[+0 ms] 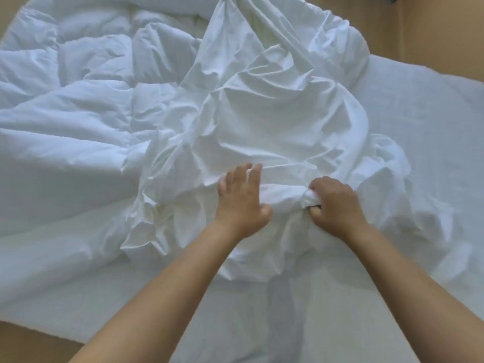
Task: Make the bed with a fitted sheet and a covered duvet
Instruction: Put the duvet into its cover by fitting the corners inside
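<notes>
A crumpled white sheet (262, 113) lies heaped across the middle of the bed, running from the far edge down to my hands. A puffy white duvet (65, 106) is spread over the left half of the bed. My right hand (335, 205) grips a bunched fold of the sheet in its curled fingers. My left hand (242, 203) rests flat on the sheet just to the left, fingers straight and spread.
The bare white mattress (432, 132) shows at the right and near me. Tan floor (419, 27) borders the bed at the upper right and at the lower left corner (31, 344). A dark object sits at the top right edge.
</notes>
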A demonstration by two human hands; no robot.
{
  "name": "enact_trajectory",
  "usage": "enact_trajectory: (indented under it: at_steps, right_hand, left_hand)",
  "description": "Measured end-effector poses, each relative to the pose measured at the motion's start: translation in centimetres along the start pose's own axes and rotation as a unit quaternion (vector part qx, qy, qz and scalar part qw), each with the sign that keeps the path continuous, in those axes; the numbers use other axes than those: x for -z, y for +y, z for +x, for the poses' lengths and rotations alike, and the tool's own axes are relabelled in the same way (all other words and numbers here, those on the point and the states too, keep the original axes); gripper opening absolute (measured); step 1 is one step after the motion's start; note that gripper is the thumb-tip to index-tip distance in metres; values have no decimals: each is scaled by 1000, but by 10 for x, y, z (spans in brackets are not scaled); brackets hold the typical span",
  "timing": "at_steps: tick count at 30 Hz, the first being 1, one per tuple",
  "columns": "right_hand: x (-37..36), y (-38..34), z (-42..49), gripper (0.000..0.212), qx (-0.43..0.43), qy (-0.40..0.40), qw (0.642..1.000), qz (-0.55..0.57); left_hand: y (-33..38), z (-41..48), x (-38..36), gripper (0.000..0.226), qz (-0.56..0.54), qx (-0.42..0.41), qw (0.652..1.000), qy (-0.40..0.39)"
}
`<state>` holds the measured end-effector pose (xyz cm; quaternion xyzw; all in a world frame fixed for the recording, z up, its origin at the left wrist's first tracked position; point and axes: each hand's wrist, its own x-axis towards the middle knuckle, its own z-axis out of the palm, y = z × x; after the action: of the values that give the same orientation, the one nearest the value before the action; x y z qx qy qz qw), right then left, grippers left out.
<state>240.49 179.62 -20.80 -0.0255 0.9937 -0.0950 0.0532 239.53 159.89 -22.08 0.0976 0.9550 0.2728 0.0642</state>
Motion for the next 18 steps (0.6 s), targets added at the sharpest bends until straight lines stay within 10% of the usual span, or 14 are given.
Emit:
enact_trajectory:
  at_steps: [8, 18]
  right_hand:
    - [41, 122, -86, 28, -112, 180, 970, 121]
    - [-53, 380, -122, 36, -348, 21, 926, 141]
  left_hand:
    - [174, 14, -63, 73, 37, -268, 957, -105]
    - [334, 54, -256, 78, 274, -330, 877, -217]
